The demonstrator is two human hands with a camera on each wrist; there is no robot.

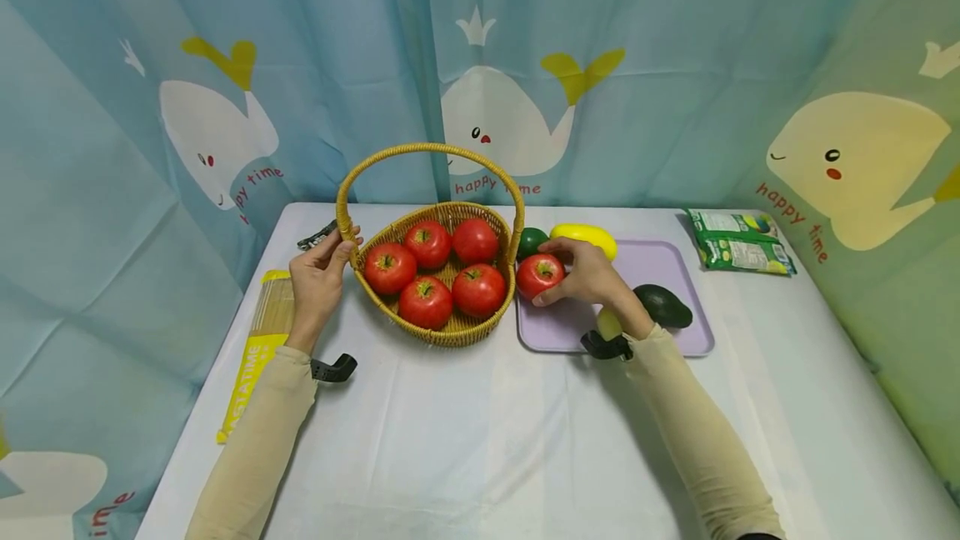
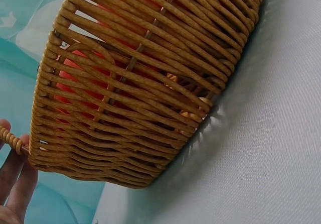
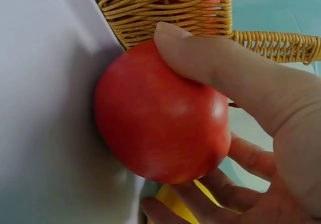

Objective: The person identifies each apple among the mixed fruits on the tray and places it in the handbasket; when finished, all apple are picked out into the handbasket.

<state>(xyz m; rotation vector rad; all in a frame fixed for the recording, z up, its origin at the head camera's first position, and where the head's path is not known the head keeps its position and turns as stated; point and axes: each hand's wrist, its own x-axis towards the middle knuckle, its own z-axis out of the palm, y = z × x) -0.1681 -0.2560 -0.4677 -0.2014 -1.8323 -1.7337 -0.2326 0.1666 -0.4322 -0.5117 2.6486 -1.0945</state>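
My left hand (image 1: 318, 277) pinches the base of the handle on a wicker basket (image 1: 427, 338), at its left side. Several red tomatoes (image 1: 426, 302) lie inside the basket. Just right of the basket, my right hand (image 1: 588, 273) grips another tomato (image 1: 540, 275) between thumb and fingers, over the left edge of a lilac tray (image 1: 693, 332). From the right wrist, this tomato (image 3: 160, 113) shows close beside the wicker wall (image 3: 165, 8). The left wrist view shows the basket's woven side (image 2: 125, 98) and fingers (image 2: 20, 184) at the handle.
On the tray lie a dark green avocado (image 1: 663, 307) and a pale yellowish item (image 1: 608, 323) partly behind the right wrist. A yellow oblong item (image 1: 585, 236) and a dark green round one (image 1: 532, 242) sit behind. Pasta (image 1: 258, 357) lies left, green packets (image 1: 742, 242) far right.
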